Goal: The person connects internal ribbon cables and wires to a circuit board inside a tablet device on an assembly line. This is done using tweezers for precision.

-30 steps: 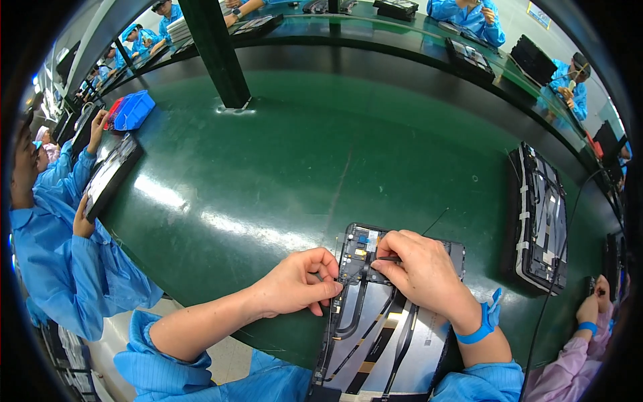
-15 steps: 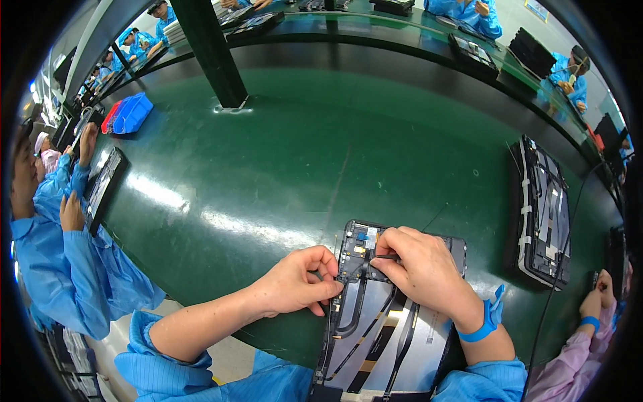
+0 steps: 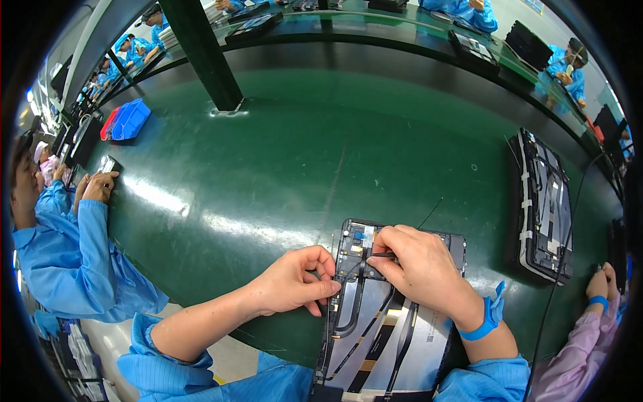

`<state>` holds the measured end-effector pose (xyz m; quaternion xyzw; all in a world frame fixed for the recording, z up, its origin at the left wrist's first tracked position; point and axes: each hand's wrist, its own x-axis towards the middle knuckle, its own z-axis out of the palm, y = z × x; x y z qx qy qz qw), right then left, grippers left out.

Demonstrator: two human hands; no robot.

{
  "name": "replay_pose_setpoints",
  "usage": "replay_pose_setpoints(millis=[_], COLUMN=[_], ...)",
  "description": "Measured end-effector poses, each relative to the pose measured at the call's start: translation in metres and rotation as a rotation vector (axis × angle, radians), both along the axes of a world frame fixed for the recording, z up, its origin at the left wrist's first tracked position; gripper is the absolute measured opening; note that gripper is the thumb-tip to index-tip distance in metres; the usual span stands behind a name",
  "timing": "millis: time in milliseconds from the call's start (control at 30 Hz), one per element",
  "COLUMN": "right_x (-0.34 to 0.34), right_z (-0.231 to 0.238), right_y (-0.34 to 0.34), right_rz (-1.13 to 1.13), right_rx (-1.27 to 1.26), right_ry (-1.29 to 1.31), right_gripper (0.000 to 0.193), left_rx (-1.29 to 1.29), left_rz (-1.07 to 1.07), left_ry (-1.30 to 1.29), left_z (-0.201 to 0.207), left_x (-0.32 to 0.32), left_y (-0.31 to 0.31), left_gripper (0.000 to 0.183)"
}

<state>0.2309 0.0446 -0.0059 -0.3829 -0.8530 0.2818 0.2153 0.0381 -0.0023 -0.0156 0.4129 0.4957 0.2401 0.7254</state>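
In front of me lies an opened tablet [image 3: 420,345], back cover off, with a silver battery area, black and gold flex cables and a dark circuit board [image 3: 351,249] at its far end. My right hand [image 3: 420,266] pinches a thin dark tool [image 3: 384,254] over the board, thumb and forefinger together; the tool's far part is hidden. At the tablet's left edge my left hand [image 3: 295,280] has its fingers curled and thumb and forefinger drawn close. A fine black wire [image 3: 349,273] runs across the board toward those fingertips. Whether they grip it is unclear.
A stack of opened tablets [image 3: 546,208] stands to the right, with a black cable [image 3: 552,295] hanging near it. Blue and red bins [image 3: 129,120] sit far left by a green post [image 3: 204,57]. Co-workers sit at left [image 3: 74,248], right [image 3: 596,301] and across the bench.
My hands stay almost where they were, the right one still pinching over the board. On the left, the co-worker's hands have come together and the tablet there has tilted out of view.
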Motion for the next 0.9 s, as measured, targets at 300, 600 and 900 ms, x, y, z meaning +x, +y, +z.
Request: replay_pose_setpoints(millis=[300,600,900], right_x=[0.002,0.004,0.001], right_z=[0.004,0.007,0.008], right_y=[0.000,0.000,-0.001], right_rz=[0.034,0.025,-0.030], right_rx=[0.001,-0.028,-0.024], right_ry=[-0.065,-0.107,-0.129], right_gripper=[0.014,0.014,0.015], left_rx=[-0.010,0.016,0.165], left_rz=[0.032,0.055,0.096], left_ry=[0.018,0.069,0.145], left_z=[0.003,0.003,-0.001], left_x=[0.005,0.009,0.013], left_y=[-0.001,0.000,-0.008], left_gripper=[0.016,0.015,0.016])
